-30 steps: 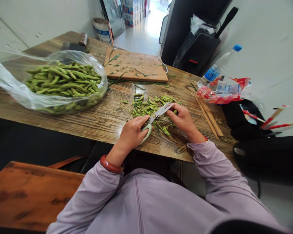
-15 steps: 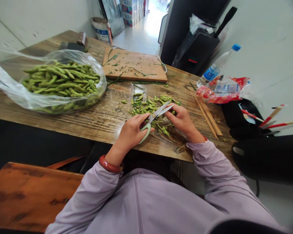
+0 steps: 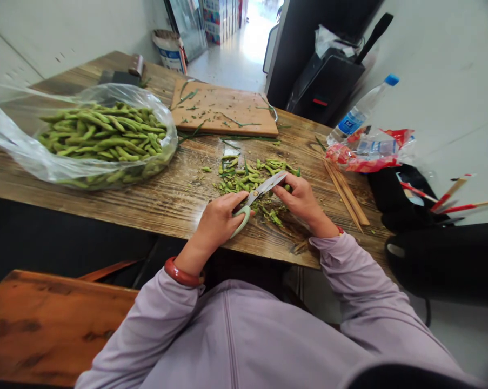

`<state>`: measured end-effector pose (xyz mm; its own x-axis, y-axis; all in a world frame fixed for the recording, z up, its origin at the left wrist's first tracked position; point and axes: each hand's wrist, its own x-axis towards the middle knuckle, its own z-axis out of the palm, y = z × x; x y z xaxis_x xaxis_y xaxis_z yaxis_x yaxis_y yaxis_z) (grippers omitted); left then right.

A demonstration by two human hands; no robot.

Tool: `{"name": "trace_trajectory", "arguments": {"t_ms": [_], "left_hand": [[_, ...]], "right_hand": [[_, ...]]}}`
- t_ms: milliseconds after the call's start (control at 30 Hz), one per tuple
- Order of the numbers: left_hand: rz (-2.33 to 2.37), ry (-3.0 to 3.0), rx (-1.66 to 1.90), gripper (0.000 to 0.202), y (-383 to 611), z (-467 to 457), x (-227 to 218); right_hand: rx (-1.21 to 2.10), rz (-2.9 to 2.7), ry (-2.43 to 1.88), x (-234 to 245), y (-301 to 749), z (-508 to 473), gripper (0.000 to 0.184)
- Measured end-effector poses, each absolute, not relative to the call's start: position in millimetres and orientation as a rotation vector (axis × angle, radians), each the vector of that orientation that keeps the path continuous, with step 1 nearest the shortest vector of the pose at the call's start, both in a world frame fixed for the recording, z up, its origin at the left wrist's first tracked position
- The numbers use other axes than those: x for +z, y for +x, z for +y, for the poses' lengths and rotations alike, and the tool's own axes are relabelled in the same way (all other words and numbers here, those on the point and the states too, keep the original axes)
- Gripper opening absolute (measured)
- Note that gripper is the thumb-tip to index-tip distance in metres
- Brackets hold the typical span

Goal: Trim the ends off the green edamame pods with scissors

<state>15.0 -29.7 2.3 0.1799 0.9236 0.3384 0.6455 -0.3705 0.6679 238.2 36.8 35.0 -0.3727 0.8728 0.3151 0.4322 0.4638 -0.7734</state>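
Note:
My left hand [image 3: 219,221] is closed round the pale green handles of a pair of scissors [image 3: 256,196], whose blades point up and right and are closed. My right hand [image 3: 302,200] pinches a green soybean pod [image 3: 287,187] right at the blade tips. Both hands sit over a scatter of trimmed pods and cut ends [image 3: 247,175] on the wooden table [image 3: 174,194]. A clear plastic bag [image 3: 8,140] heaped with whole green pods [image 3: 101,135] lies at the left.
A wooden cutting board [image 3: 223,108] with green scraps lies behind the pile. Wooden chopsticks [image 3: 346,194], a red-and-clear plastic bag [image 3: 369,151] and a water bottle [image 3: 361,111] are at the right. A wooden bench [image 3: 49,324] is at lower left; black bags [image 3: 442,259] at right.
The scissor blades, slightly apart half a second ago, have closed on the pod at my right fingertips. Both hands stay in nearly the same place.

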Motion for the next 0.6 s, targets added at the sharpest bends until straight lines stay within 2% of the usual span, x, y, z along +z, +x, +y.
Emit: {"name": "trace_trajectory", "arguments": {"t_ms": [233,433,600], "left_hand": [[1.495,1.978,1.139,0.041,15,-28,1],[1.508,1.957,1.137,0.043,15,-27,-1],[1.500,1.978,1.123,0.044,15,-28,1]], "right_hand": [[0.878,-1.810,-1.147,31,235,37,0.019],[1.482,-1.176,-1.116,26,239,48,0.040],[1.581,-1.022,-0.971,29,241,49,0.044]]}}
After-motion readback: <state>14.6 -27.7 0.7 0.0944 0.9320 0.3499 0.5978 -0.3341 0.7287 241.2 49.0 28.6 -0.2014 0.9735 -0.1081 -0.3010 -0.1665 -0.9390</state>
